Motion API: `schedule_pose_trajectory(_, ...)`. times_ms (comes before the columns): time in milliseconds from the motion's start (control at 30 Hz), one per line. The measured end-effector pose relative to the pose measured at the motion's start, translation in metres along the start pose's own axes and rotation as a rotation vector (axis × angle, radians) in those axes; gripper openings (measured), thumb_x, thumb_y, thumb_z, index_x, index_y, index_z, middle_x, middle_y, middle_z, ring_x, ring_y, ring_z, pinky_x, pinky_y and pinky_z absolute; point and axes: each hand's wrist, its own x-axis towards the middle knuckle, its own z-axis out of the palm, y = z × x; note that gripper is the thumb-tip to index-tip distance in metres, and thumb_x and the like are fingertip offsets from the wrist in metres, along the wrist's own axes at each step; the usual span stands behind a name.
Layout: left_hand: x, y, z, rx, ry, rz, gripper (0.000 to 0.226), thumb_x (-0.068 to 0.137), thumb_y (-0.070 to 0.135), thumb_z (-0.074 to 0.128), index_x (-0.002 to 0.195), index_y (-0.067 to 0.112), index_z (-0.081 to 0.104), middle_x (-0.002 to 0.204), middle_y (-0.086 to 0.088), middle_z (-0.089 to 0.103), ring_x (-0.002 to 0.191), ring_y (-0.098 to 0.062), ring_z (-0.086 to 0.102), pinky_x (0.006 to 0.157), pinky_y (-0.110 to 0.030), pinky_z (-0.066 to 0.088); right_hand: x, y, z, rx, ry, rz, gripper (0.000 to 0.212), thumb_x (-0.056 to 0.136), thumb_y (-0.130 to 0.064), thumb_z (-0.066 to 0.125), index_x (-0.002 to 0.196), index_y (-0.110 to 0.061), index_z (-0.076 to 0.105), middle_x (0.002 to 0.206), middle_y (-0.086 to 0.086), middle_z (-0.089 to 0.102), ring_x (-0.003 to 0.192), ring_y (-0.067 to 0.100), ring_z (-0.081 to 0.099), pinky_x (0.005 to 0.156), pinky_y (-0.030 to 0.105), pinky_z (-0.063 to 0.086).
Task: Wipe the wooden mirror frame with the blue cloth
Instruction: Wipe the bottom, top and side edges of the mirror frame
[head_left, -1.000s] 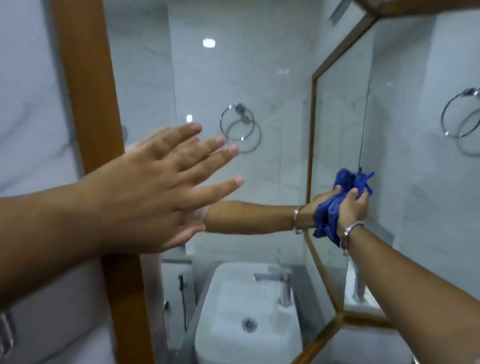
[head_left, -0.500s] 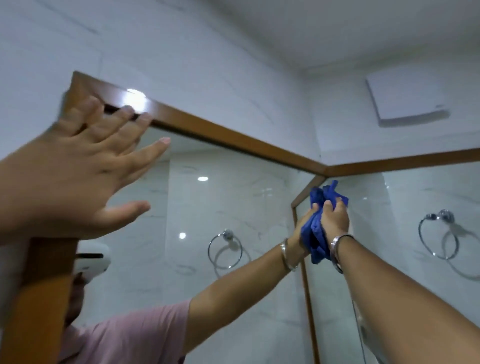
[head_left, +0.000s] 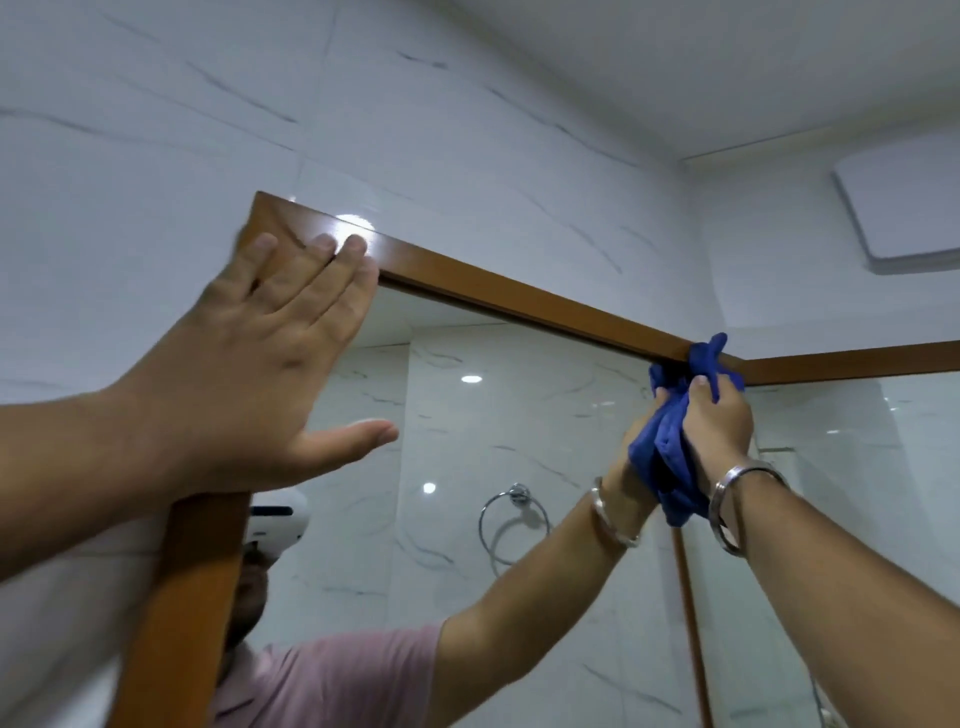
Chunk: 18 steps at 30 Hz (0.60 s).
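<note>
The wooden mirror frame (head_left: 524, 301) runs along the mirror's top edge and down its left side. My left hand (head_left: 260, 364) lies flat and spread over the frame's top left corner, holding nothing. My right hand (head_left: 719, 421), with a metal bangle on the wrist, grips the bunched blue cloth (head_left: 670, 457) and presses it against the frame's top right corner, where a second framed mirror meets it. The mirror reflects my arm, the cloth and a pink sleeve.
White marble-look tiles (head_left: 467, 130) cover the wall above the frame. A white vent cover (head_left: 904, 202) sits high on the right wall. A chrome towel ring (head_left: 511, 519) shows as a reflection in the mirror.
My view has tilted upward from the sink to the top of the mirror. My right hand has carried the cloth up the corner to the top edge. My left hand rose to the top left corner.
</note>
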Motion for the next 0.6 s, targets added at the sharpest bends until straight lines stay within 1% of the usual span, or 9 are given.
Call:
schedule_pose_trajectory(33, -0.003, 0.001, -0.006, -0.031, -0.017, -0.07, 0.109, 0.083, 0.082, 0.022, 0.158, 0.004, 0.005, 0.166, -0.017, 0.006, 0.154, -0.029, 0.007, 0.125, -0.048, 0.003, -0.015, -0.017, 0.005, 0.009, -0.014, -0.025, 0.044, 0.097, -0.036, 0.038, 0.13, -0.009, 0.05, 0.134, 0.02, 0.051, 0.12, 0.036, 0.052, 0.106, 0.042, 0.039)
schedule_pose_trajectory(100, -0.014, 0.0, -0.016, -0.115, -0.054, -0.329, 0.105, 0.084, 0.076, 0.014, 0.157, 0.003, -0.007, 0.166, -0.019, -0.008, 0.154, -0.03, -0.005, 0.125, -0.046, -0.003, -0.047, -0.056, 0.015, 0.026, -0.024, -0.052, 0.04, 0.099, -0.031, 0.036, 0.122, -0.003, 0.053, 0.128, 0.022, 0.052, 0.117, 0.038, 0.05, 0.1, 0.04, 0.038)
schedule_pose_trajectory(167, -0.032, -0.006, -0.023, -0.156, -0.108, -0.482, 0.101, 0.084, 0.072, 0.006, 0.156, 0.003, -0.008, 0.165, -0.022, -0.01, 0.153, -0.033, -0.006, 0.124, -0.048, -0.003, -0.086, -0.1, 0.028, 0.048, -0.047, -0.086, 0.038, 0.1, -0.028, 0.034, 0.115, 0.0, 0.054, 0.125, 0.024, 0.051, 0.118, 0.039, 0.047, 0.096, 0.041, 0.036)
schedule_pose_trajectory(233, -0.059, -0.024, -0.032, -0.082, -0.182, -0.43, 0.1, 0.085, 0.072, 0.004, 0.157, 0.003, 0.002, 0.165, -0.022, -0.001, 0.153, -0.035, 0.001, 0.124, -0.052, 0.002, -0.135, -0.137, 0.041, 0.032, -0.125, -0.198, 0.037, 0.101, -0.026, 0.035, 0.119, 0.001, 0.054, 0.132, 0.023, 0.048, 0.124, 0.037, 0.041, 0.1, 0.041, 0.033)
schedule_pose_trajectory(300, -0.085, -0.04, -0.044, -0.033, -0.266, -0.314, 0.094, 0.088, 0.072, 0.01, 0.157, 0.008, 0.014, 0.165, -0.019, 0.008, 0.152, -0.035, 0.009, 0.123, -0.056, 0.009, -0.186, -0.17, 0.054, 0.067, -0.223, -0.334, 0.039, 0.101, -0.025, 0.036, 0.129, -0.002, 0.051, 0.147, 0.019, 0.04, 0.136, 0.035, 0.03, 0.11, 0.038, 0.023)
schedule_pose_trajectory(367, -0.107, -0.048, -0.051, 0.021, -0.32, -0.204, 0.084, 0.091, 0.065, 0.018, 0.155, 0.012, 0.028, 0.163, -0.02, 0.018, 0.15, -0.039, 0.02, 0.119, -0.061, 0.019, -0.229, -0.203, 0.062, 0.136, -0.329, -0.379, 0.042, 0.102, -0.028, 0.035, 0.137, -0.006, 0.046, 0.156, 0.013, 0.027, 0.146, 0.031, 0.015, 0.116, 0.034, 0.01)
schedule_pose_trajectory(433, -0.122, -0.048, -0.053, 0.046, -0.315, -0.169, 0.075, 0.092, 0.056, 0.027, 0.152, 0.013, 0.038, 0.16, -0.021, 0.027, 0.146, -0.04, 0.03, 0.116, -0.061, 0.025, -0.258, -0.234, 0.065, 0.184, -0.437, -0.379, 0.044, 0.103, -0.03, 0.033, 0.14, -0.008, 0.042, 0.159, 0.01, 0.02, 0.148, 0.029, 0.006, 0.117, 0.033, 0.004)
schedule_pose_trajectory(533, -0.135, -0.04, -0.049, 0.056, -0.268, -0.196, 0.069, 0.092, 0.05, 0.034, 0.152, 0.016, 0.04, 0.16, -0.021, 0.029, 0.146, -0.039, 0.032, 0.116, -0.061, 0.025, -0.281, -0.259, 0.066, 0.228, -0.598, -0.474, 0.048, 0.103, -0.033, 0.03, 0.145, -0.01, 0.035, 0.16, 0.008, 0.015, 0.148, 0.027, 0.003, 0.118, 0.035, 0.004)
schedule_pose_trajectory(600, -0.142, -0.035, -0.045, 0.059, -0.249, -0.214, 0.068, 0.094, 0.049, 0.033, 0.154, 0.017, 0.035, 0.161, -0.02, 0.026, 0.148, -0.038, 0.027, 0.118, -0.061, 0.021, -0.283, -0.259, 0.064, 0.177, -0.61, -0.573, 0.05, 0.102, -0.036, 0.03, 0.146, -0.012, 0.031, 0.16, 0.008, 0.015, 0.148, 0.025, 0.005, 0.119, 0.035, 0.006)
